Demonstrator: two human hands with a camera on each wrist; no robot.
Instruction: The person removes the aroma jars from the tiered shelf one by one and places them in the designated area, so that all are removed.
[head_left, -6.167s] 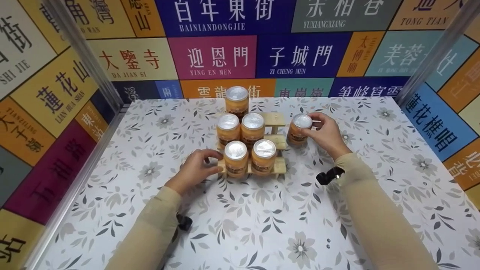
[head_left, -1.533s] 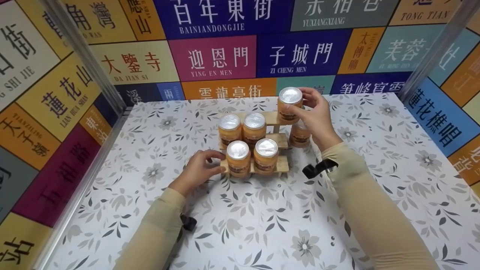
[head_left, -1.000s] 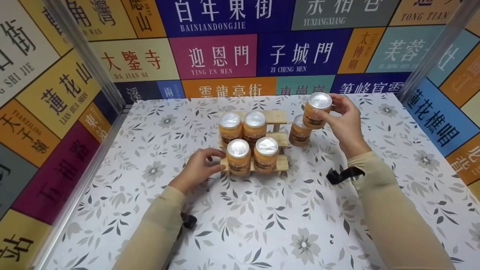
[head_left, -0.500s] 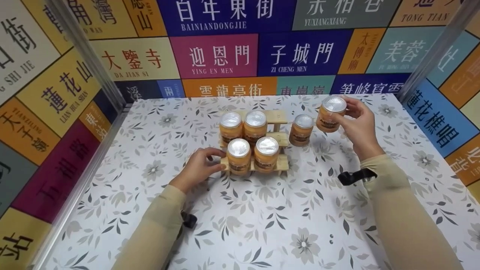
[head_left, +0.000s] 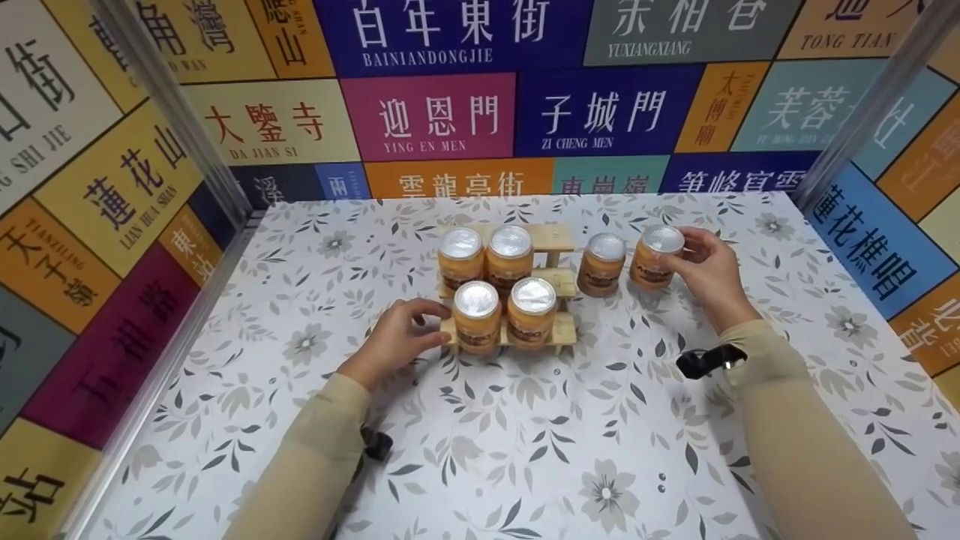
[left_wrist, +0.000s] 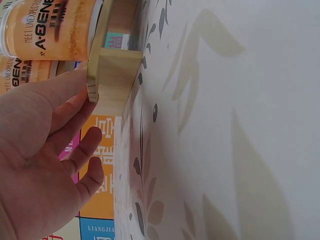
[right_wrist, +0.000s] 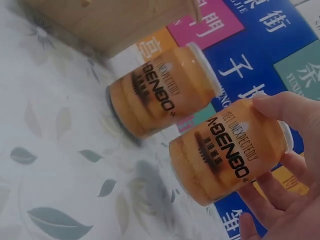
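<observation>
A can (head_left: 651,268) apparently being placed beside a second can (head_left: 602,268), right of the rack (head_left: 555,238).
Orange, dark-lettered and silver-lidded, it is pinched by the right grip (head_left: 709,271); contact with the bench (head_left: 495,465) cannot be told. A level set-down, then release, seems called for. The rack's end is pinched by the left grip (head_left: 399,334).

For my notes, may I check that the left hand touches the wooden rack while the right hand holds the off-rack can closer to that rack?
Not quite: the head view shows the right hand holding the outer A-BENBO can, farther from the wooden stepped rack. The left hand does touch the rack.
</observation>
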